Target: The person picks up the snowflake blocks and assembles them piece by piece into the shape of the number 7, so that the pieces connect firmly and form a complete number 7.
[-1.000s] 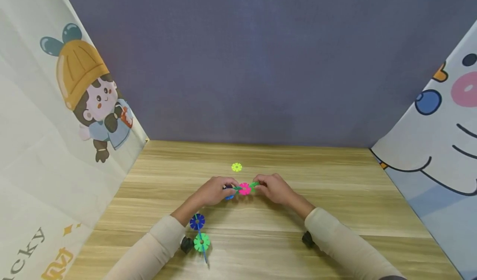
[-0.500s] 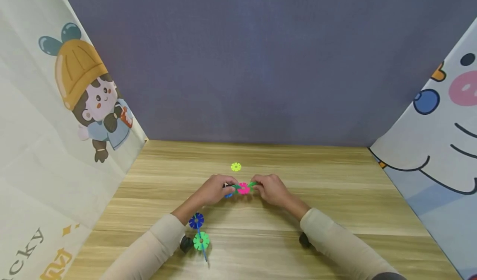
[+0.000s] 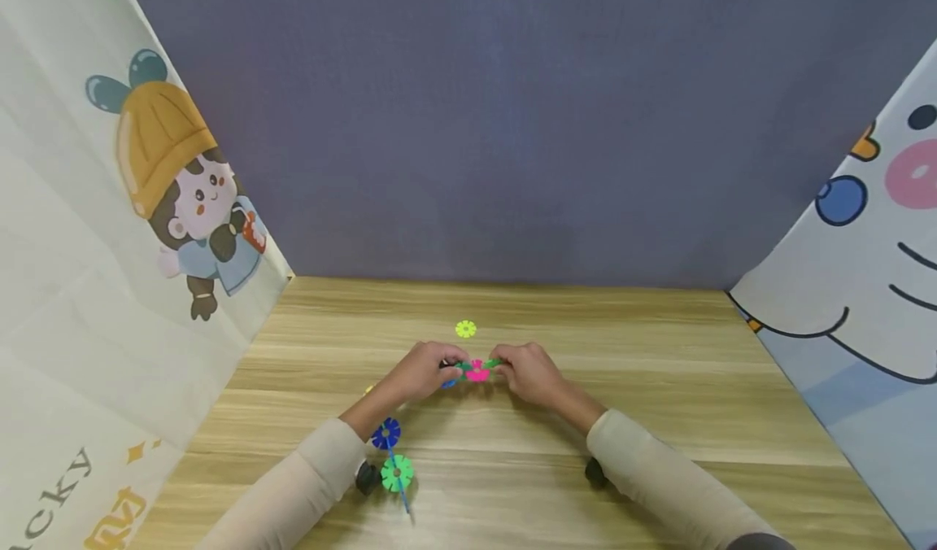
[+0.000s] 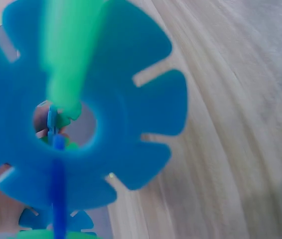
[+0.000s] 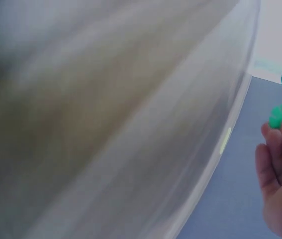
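Note:
My left hand [image 3: 424, 369] pinches a dark green notched interlocking disc [image 3: 464, 367] in a chain of such discs. A pink disc [image 3: 478, 371] sits between the two hands, right beside that green one. With thumb and fingertips, my right hand [image 3: 532, 371] pinches a green disc [image 5: 279, 116] at the pink disc's other side. Below the left hand the chain carries a blue disc [image 3: 449, 382], a dark blue disc [image 3: 385, 433] and a light green disc [image 3: 397, 473]. Part of it is hidden by the left hand and forearm. A large blue disc [image 4: 160, 107] fills the left wrist view.
A yellow disc [image 3: 465, 329] lies alone on the wooden table [image 3: 659, 355], beyond the hands. A grey-blue panel [image 3: 498, 127] rises at the table's back edge. Printed cloths flank it, one with a cartoon child [image 3: 198, 192].
My right hand has shifted slightly left toward the pink disc, and its green disc now looks flatter. A bit of yellow shows beside the left forearm. The left hand has barely moved.

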Tool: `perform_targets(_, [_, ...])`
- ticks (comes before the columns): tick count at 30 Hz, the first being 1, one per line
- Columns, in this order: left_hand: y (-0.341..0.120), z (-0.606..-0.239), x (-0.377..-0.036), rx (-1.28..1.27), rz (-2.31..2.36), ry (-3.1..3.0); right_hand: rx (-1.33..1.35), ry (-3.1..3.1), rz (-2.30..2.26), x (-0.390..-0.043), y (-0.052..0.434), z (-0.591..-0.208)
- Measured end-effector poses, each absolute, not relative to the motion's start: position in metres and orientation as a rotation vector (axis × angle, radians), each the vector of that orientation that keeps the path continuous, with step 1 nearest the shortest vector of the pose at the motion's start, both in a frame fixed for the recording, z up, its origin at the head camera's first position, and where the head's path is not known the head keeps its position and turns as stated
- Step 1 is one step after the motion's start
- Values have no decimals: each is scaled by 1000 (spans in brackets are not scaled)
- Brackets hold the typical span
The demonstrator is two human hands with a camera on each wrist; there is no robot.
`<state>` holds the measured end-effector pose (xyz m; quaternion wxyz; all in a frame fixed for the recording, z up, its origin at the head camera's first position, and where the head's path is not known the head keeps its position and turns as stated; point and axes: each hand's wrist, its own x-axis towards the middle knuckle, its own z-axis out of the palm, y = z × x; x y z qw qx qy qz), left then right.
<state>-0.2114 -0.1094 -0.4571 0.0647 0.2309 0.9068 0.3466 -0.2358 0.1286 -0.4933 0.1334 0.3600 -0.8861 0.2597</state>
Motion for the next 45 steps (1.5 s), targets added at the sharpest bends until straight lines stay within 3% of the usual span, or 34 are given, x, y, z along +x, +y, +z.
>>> perform_targets(15, [-126,-459,-216,650,1055,2696,1167,-2843,1021,-261,137,-482])
perform_targets(45, [-133,-458,-212,629,1046,2675,789,-2989,1003,-305,106,-494])
